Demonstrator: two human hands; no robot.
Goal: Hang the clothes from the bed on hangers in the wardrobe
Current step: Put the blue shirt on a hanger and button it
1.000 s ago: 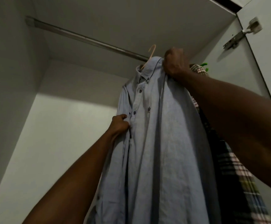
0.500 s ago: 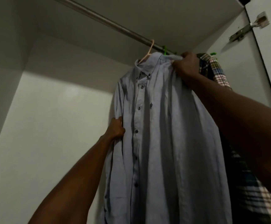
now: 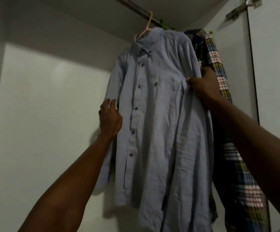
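The wardrobe (image 3: 48,114) is filling the whole pic, w/ pale walls and a white door (image 3: 273,81) standing at the right. A metal hinge (image 3: 241,7) is sitting near the top of that door.

The blue shirt (image 3: 161,123) is hanging in the middle, buttoned up, w/ dark buttons going down the front and a tiny dark logo on the chest. Its collar is sitting on a light pink hanger (image 3: 146,25), and the hanger's hook is going over the metal rail (image 3: 135,7) at the top.

Just behind it on the right, a plaid shirt (image 3: 219,72) is hanging too, touching the blue one. A bit of green hanger (image 3: 162,25) is peeking out by the rail.

Two bare arms are reaching up from the bottom of the pic.

The right hand (image 3: 204,87) is pinching a fold of the blue shirt's cloth near the armpit, fingers curled round it, thumb in front.

The left hand (image 3: 110,118) is up at the shirt's other edge, by the sleeve. Its fingers are bent a bit and loose, just touching the cloth, not grabbing it as far as I can tell.
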